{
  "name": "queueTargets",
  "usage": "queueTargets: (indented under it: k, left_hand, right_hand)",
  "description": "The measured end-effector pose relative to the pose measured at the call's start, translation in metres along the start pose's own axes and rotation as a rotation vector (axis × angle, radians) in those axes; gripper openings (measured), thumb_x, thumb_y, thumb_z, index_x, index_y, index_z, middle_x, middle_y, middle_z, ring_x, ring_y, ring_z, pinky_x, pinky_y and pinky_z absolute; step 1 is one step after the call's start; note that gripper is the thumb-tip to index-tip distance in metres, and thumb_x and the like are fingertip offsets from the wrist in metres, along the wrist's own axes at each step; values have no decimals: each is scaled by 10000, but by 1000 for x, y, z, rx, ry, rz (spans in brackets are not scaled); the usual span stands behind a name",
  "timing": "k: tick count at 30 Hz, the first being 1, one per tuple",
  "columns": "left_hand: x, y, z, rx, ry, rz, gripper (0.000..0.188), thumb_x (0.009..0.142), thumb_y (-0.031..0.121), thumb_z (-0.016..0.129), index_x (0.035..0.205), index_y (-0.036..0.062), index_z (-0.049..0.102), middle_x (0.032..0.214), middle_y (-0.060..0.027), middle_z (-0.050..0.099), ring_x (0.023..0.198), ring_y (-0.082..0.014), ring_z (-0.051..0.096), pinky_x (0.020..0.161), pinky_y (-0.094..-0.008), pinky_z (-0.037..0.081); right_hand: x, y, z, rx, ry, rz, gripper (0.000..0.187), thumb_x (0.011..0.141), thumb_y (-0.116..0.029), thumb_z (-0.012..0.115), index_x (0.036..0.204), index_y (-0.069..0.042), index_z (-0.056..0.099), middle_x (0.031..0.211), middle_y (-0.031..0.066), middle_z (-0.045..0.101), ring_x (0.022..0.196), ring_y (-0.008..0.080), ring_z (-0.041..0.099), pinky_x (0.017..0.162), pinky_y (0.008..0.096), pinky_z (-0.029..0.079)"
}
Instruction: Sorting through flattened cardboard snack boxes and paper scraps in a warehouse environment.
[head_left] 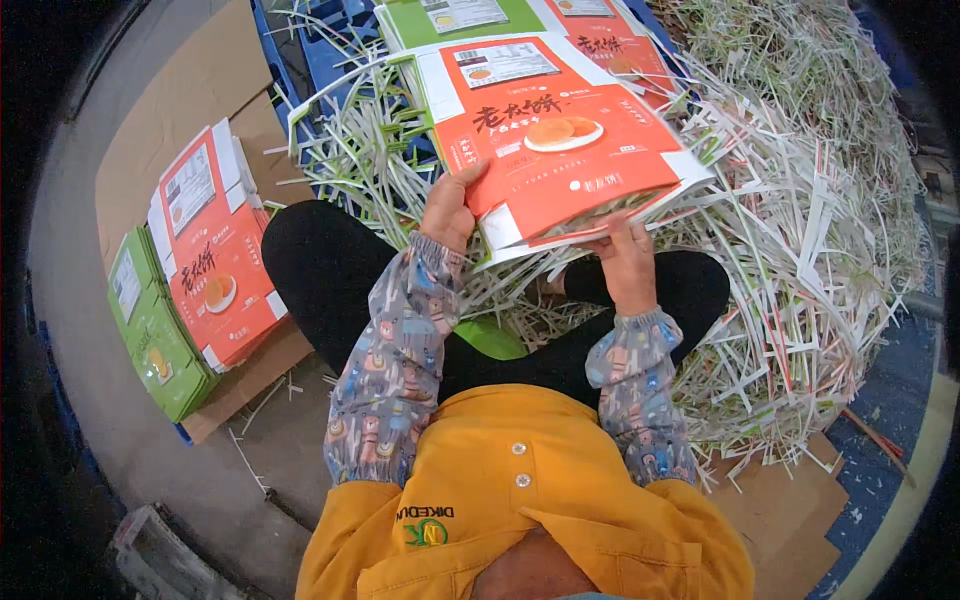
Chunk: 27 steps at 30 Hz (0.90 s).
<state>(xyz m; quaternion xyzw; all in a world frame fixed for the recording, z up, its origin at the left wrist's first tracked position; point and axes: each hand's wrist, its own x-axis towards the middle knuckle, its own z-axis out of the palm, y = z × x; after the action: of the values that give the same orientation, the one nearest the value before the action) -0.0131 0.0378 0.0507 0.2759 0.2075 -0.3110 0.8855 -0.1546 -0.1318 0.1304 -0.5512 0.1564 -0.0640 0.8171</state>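
Observation:
Over my lap lies a stack of flat orange-red printed carton blanks (590, 165), with a pastry picture and white flaps. My left hand (452, 208) grips its left edge, thumb on top and fingers hidden beneath. At the near edge my right hand (628, 262) pinches with thumb and fingers, where the blanks look slightly parted. Whether it holds one blank or several I cannot tell. White and green paper strips (370, 130) hang around and below the stack. Patterned sleeve covers are on both my forearms.
To the left, orange-red blanks (222, 260) and green blanks (155, 325) lie stacked on brown cardboard (165, 130). A large heap of shredded paper strips (800, 230) rises on the right. Ahead, more green blanks (455, 18) lie by a blue pallet (310, 50). My crossed legs frame the work.

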Motion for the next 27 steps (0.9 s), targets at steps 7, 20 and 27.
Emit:
queueTargets:
  k: [7,20,27]
  left_hand:
    - [0,9,10,-35,22,-9,328,764,52,562,1066,-28,461,1032,-153,541,880,-262,565,774,-393,484]
    - [11,21,-13,117,-38,43,312,746,-11,550,1043,-47,461,991,-148,554,828,-257,580,717,-374,508]
    - [3,11,-11,216,-10,181,284,746,24,575,998,-62,477,944,-146,563,785,-228,590,647,-332,525]
  right_hand:
    - [-13,5,-4,512,40,78,287,884,-300,390,713,-74,438,596,55,476,480,181,496,468,302,436]
    - [47,1,-62,-32,165,120,331,847,-214,449,1088,10,409,873,100,545,804,166,535,689,301,445]
    - [86,7,-53,-213,534,17,293,849,-361,427,889,-71,443,618,16,462,425,95,415,395,235,367]
